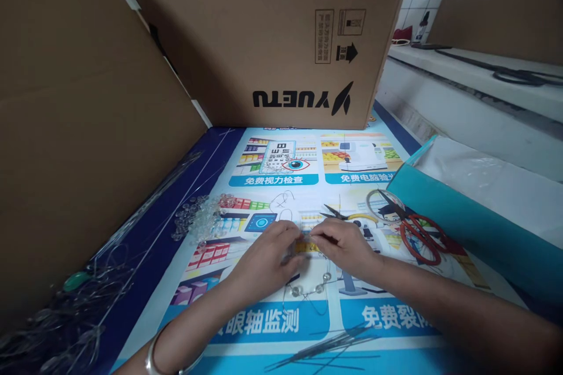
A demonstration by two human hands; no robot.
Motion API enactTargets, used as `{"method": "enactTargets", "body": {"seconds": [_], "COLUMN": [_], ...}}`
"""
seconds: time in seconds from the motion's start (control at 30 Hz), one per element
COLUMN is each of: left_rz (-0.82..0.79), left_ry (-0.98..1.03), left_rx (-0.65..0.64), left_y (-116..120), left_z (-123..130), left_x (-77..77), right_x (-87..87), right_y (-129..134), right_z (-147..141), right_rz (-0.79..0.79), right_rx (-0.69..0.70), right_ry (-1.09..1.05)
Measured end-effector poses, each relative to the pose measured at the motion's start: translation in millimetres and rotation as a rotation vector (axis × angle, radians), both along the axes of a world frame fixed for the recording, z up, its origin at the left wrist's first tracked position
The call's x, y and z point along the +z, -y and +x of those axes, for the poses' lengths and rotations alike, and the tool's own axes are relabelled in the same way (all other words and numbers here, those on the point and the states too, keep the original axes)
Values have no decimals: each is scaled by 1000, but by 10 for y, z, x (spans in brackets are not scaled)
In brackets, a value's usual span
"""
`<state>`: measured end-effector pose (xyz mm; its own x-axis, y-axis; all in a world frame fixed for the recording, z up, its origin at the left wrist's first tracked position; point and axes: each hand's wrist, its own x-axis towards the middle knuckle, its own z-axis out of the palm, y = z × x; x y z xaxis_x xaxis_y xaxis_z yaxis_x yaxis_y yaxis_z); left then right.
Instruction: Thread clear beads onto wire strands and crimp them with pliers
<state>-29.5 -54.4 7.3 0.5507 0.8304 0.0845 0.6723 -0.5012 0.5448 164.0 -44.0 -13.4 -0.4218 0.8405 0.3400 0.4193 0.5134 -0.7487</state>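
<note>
Both hands meet over the middle of the printed mat. My left hand is closed, thumb and fingers pinching a thin wire whose held part is mostly hidden. Fingertips of my right hand pinch the wire close beside it. Below the hands hangs a loop of beaded wire with several clear round beads. A pile of clear beads lies to the left. Just beyond my right hand are yellow-handled pliers. Red-handled scissors rest further right, by a ring-shaped coil.
Large cardboard panels stand at the back and left. An open turquoise box sits at right. Loose cut wires lie at the near edge. Tangled wire pieces lie at lower left. A white ledge runs behind the box.
</note>
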Motion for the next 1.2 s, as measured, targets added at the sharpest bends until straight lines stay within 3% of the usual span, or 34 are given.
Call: {"method": "enactTargets", "body": {"seconds": [0.17,0.37,0.5,0.67,0.87,1.2], "left_rz": [-118,-214,-392,-560,-882,-840], "left_ry": [39,18,67,232,527,577], "left_rx": [-81,-90,-77,-55,-48,111], "left_y": [-100,-155,-187,-195,-163,-79], "left_z": [40,104,113,128,134,93], "left_x": [59,86,87,120,68,-34], "right_x": [1,26,38,57,51,19], "right_y": [-2,-5,-14,-22,-18,-10], "right_z": [1,6,19,30,29,16], "right_rz": [13,10,16,22,19,19], "right_rx": [16,32,19,11,18,26], "right_ry": [-39,-62,-81,-68,-87,-119]}}
